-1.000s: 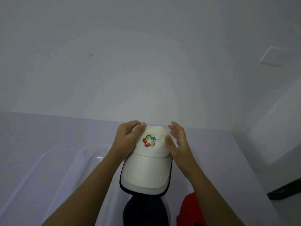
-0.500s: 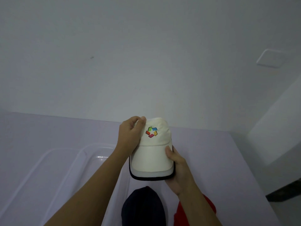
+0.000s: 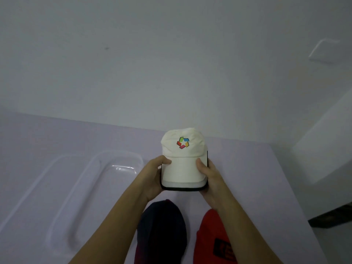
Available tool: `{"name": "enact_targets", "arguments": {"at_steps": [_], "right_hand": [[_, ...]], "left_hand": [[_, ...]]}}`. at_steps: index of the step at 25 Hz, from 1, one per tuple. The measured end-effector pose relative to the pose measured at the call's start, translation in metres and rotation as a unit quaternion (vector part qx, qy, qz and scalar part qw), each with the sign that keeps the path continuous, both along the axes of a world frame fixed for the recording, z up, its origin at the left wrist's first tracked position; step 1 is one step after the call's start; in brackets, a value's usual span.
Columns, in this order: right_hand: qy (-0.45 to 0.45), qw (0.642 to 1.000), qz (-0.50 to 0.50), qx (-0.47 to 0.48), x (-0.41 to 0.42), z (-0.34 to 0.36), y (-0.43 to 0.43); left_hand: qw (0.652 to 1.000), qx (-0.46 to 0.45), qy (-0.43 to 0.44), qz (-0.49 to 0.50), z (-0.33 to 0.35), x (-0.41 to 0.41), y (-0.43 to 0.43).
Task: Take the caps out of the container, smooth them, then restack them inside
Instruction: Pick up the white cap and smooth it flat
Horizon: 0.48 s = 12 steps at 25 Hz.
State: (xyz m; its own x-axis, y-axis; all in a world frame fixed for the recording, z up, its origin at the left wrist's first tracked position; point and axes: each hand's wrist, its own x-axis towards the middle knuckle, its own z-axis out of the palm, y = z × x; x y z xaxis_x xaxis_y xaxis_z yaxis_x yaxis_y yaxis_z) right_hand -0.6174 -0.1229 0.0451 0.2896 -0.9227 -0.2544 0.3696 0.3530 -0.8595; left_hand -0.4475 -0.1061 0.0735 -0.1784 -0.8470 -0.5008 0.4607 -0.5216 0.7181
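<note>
The white cap (image 3: 183,161) was held above the lilac surface (image 3: 247,168), its long axis running from the person toward the wall: brim nearest the person, crown with the coloured logo at the far end. The left hand (image 3: 152,178) and right hand (image 3: 208,178) each gripped one side of the brim, thumbs on top, fingers curled beneath, forearms converging. Below the forearms lay a navy cap (image 3: 162,225) and a red cap (image 3: 213,235), side by side. A clear plastic container (image 3: 118,153) sat left of the hands. Bare surface stretched right toward its edge.
</note>
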Motion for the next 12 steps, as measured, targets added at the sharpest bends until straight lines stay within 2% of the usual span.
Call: {"name": "enact_targets", "arguments": {"at_steps": [2, 4, 7, 12], "right_hand": [[0.044, 0.997, 0.021, 0.064, -0.002, -0.013, -0.006], [0.017, 0.993, 0.035, 0.113, -0.004, -0.027, -0.013], [-0.007, 0.993, 0.026, 0.113, -0.007, -0.048, -0.025], [0.036, 0.989, 0.036, 0.139, -0.017, -0.093, -0.046]], "left_hand": [[1.000, 0.012, -0.001, 0.018, -0.013, 0.002, -0.006], [0.999, 0.031, -0.005, 0.010, -0.031, 0.003, -0.016], [0.998, 0.050, -0.014, -0.019, -0.061, 0.003, -0.032], [0.984, 0.094, -0.102, -0.111, -0.112, 0.009, -0.065]]}}
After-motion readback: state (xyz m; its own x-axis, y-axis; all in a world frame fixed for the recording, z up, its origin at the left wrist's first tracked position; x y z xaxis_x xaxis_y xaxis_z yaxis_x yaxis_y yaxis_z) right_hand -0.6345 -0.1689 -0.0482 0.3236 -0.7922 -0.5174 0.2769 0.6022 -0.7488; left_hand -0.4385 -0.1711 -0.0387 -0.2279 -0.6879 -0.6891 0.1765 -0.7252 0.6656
